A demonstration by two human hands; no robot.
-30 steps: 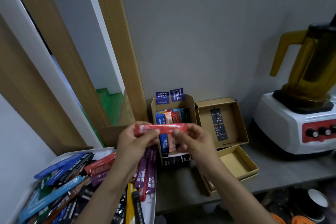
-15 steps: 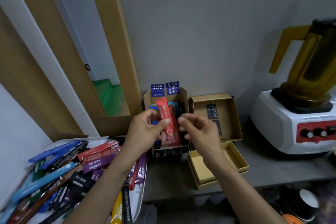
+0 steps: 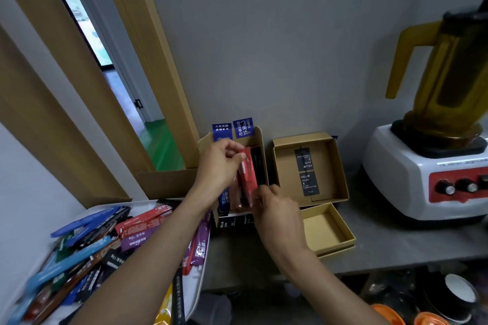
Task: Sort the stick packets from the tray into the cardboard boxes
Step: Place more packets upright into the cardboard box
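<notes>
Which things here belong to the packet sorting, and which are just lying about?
Job: red stick packet, held by left hand and right hand; white tray; tall packet-filled cardboard box; black-labelled cardboard box; shallow cardboard box.
Lying about: white blender with amber jug; orange lids.

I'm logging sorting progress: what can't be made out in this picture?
Head view: the contents of the open brown cardboard box are mostly hidden by the left hand, right hand and the red stick packet they hold.
Head view: the packet pile on the white tray is blurred and cut off by the left and bottom edges.
Head view: that packet's print is too small.
</notes>
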